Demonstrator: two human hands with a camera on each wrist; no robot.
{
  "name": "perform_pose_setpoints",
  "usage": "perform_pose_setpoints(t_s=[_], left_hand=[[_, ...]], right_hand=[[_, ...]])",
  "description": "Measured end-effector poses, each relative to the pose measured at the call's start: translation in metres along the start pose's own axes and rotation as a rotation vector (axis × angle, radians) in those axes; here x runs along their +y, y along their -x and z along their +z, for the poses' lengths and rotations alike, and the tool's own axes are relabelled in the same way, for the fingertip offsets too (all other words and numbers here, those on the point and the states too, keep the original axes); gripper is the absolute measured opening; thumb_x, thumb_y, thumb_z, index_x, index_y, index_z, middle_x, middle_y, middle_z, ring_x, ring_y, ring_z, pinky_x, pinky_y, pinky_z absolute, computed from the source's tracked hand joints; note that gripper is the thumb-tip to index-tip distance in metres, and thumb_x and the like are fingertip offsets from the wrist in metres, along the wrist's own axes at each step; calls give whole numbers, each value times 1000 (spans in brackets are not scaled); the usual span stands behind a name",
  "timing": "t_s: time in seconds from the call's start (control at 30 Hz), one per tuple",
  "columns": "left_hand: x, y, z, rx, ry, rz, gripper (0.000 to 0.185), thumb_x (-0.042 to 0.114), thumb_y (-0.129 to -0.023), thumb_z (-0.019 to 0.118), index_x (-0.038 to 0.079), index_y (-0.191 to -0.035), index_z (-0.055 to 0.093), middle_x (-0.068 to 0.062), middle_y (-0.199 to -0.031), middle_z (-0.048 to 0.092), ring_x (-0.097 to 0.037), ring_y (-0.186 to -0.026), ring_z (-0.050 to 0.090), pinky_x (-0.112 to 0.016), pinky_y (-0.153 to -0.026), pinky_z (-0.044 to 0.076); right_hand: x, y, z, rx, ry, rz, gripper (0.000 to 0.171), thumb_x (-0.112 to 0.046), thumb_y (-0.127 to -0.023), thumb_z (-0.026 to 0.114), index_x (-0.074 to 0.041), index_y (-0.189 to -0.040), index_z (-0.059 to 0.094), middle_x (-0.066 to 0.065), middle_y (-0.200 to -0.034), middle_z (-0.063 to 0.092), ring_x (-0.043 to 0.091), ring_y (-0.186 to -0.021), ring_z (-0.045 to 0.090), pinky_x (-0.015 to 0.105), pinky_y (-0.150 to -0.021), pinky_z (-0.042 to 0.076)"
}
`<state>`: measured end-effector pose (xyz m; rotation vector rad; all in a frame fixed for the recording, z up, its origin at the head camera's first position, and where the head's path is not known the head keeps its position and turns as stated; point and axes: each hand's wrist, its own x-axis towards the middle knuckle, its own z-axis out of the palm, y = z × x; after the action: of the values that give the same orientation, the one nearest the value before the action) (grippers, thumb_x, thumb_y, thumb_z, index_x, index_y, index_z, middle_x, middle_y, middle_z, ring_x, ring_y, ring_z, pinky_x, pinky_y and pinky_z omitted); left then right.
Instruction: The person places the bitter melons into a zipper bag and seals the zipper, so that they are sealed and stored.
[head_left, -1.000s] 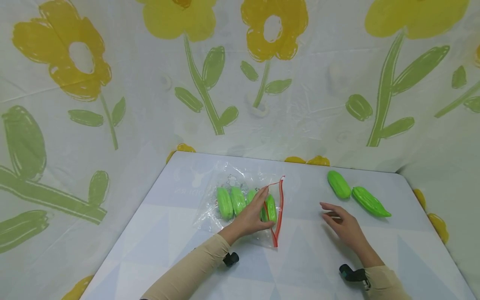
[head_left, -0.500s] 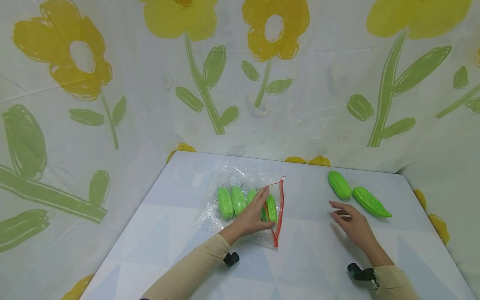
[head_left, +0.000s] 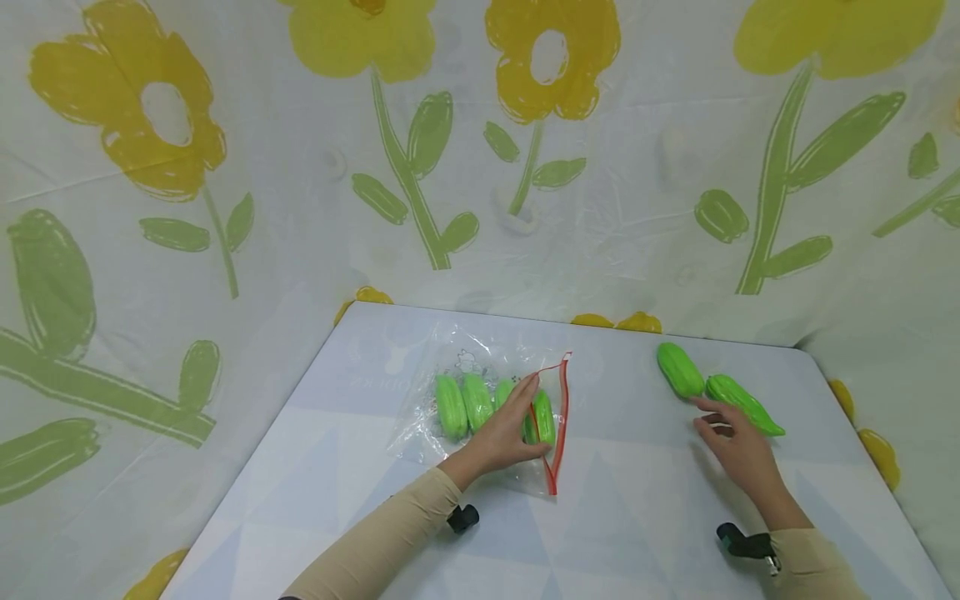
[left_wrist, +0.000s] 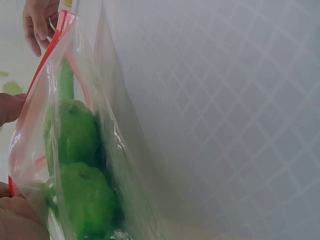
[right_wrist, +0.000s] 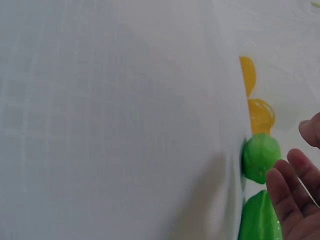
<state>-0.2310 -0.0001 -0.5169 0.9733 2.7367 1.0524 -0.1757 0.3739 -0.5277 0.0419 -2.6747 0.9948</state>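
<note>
On the table lies a clear zip bag [head_left: 420, 417] with a red zip edge [head_left: 562, 417]; several bright green, ribbed, gourd-shaped vegetables [head_left: 452, 407] are inside. My left hand [head_left: 495, 433] rests on the bag near its mouth, thumb spread from the fingers. In the left wrist view, its fingers touch the red rim, and the bag's mouth [left_wrist: 37, 125] gapes. Two more green gourds lie outside: a rounder-ended one [head_left: 679, 370] and a pointed one [head_left: 746, 404]. My right hand [head_left: 742, 450] is beside them, fingers loosely extended, holding nothing; I cannot tell whether a fingertip touches one.
The pale patterned table [head_left: 622, 517] meets a white curtain [head_left: 645, 208] with yellow flowers at its back and sides. Each wrist carries a small black camera, such as the right one [head_left: 742, 543].
My right hand has moved to the right, up to the two loose green gourds. The left hand and the bag have stayed put.
</note>
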Motion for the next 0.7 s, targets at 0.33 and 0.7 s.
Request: perform_pose_setpoints(t_s=[0.33,0.7], left_hand=[[-1,0,1,0,-11,6,109,35,-75,75,23,-150,-3,-3,-156,7,-18,-140,18,-38,-105,35],[-2,-1,2,2,-10,16,109,34,-75,76,21,-150,-2,-4,-156,8,-18,-140,18,-37,-106,34]], right_hand=[[8,-9,-18,145,117,-23,33,-14,-88,63,-4,-119,61,15,-112,56,22,-89,56,17,-68,44],[16,-14,-32,157,175,-20,34,-9,-85,65,-1,-118,62,23,-114,53,34,-90,54,43,-70,42]])
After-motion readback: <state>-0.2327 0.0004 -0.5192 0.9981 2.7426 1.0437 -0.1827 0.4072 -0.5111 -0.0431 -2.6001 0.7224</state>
